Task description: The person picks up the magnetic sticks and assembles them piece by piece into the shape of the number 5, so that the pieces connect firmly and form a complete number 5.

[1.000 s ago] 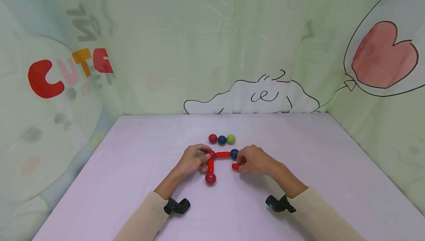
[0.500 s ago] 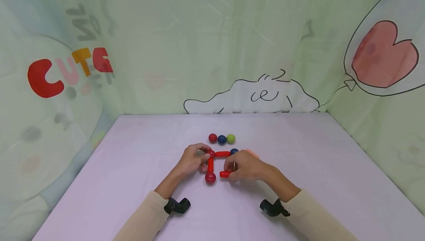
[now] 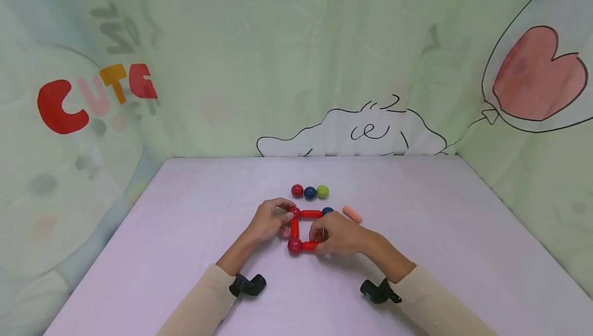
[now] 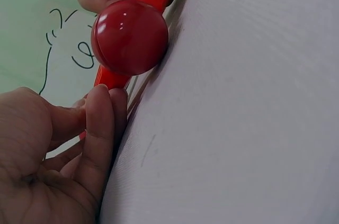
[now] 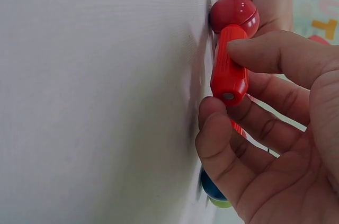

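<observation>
My left hand holds the far-left corner of a shape made of balls and rods, its thumb and fingers about a red ball. One red rod runs right from there to a blue ball. Another red rod comes nearer, down to the front red ball. My right hand pinches a third red rod, one end touching that front ball. Its free end, in the right wrist view, has a small grey metallic disc.
Behind the shape, a loose red ball, a blue ball and a green ball sit in a row. A salmon-coloured rod lies right of the shape. The pale table ends at a printed curtain.
My right hand has come left and nearer with the red rod, whose end now meets the front red ball. The salmon rod has come into view. My left hand has stayed put.
</observation>
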Demonstrator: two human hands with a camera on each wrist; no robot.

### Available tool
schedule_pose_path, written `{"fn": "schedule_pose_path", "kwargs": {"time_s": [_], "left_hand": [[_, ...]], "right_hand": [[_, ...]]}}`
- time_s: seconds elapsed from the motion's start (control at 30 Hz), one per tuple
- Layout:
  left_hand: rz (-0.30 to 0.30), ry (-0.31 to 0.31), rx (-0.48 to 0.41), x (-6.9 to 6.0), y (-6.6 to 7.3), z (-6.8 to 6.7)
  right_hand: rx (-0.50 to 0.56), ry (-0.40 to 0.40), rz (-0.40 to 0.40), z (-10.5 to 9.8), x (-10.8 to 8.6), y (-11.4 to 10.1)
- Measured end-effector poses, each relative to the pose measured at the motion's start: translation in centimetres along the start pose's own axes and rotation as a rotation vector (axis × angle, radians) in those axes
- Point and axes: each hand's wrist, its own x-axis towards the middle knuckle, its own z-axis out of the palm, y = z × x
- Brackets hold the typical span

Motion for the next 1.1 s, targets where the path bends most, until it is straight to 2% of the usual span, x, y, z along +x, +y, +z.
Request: {"fn": "schedule_pose_path", "kwargs": {"time_s": [0.27,0.73,0.9,1.0,1.1], "left_hand": [[-0.014,0.018,0.008,0.06,-0.06,0.01],[0.018,0.001,0.005,0.19,0.02,-0.02],[0.003,0.005,0.006,0.10,-0.02,0.00],[-0.009,-0.002,0.029,-0.04,0.16,0.03],[-0.019,-0.038,0.080,-0.38,0.57,0.03]], "right_hand": [[0.003,0.002,-0.002,-0.17,0.04,-0.19],[0.006,0.003,-0.028,-0.39,-0.13,-0.20],[0.011,0.007,-0.037,-0.43,-0.23,-0.17],[0.001,0.009,-0.026,-0.40,-0.22,-0.17],[-0.005,0.008,-0.011,-0.39,-0.23,-0.20]]}}
